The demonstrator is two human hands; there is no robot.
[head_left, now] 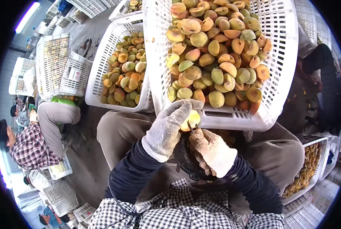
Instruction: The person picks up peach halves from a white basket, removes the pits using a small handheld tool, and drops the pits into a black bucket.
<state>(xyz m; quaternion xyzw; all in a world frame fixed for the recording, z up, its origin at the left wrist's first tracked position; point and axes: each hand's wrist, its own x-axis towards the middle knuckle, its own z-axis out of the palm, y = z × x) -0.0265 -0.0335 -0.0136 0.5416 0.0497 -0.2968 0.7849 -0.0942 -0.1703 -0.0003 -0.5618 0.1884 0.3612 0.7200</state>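
Observation:
My left hand (169, 128), in a grey-white knit glove, is closed around a pale yellow stone fruit (191, 120), like a peach or apricot. My right hand (212, 149), in a stained glove, grips a small dark pitting tool (190, 126) whose tip touches the fruit. Most of the tool's handle is hidden by the fingers. Right in front of both hands stands a large white crate (271, 119) heaped with halved green, yellow and reddish fruit (216, 49). Below the hands, a dark bowl (185, 158) sits between my knees, its contents mostly hidden.
A second white crate (96, 86) of fruit stands at the left. On the right, a crate (318, 168) holds yellow-orange strips or pieces. Another person (29, 147) sits at the far left near stacked crates (52, 63). Dark legs (324, 84) show at the right edge.

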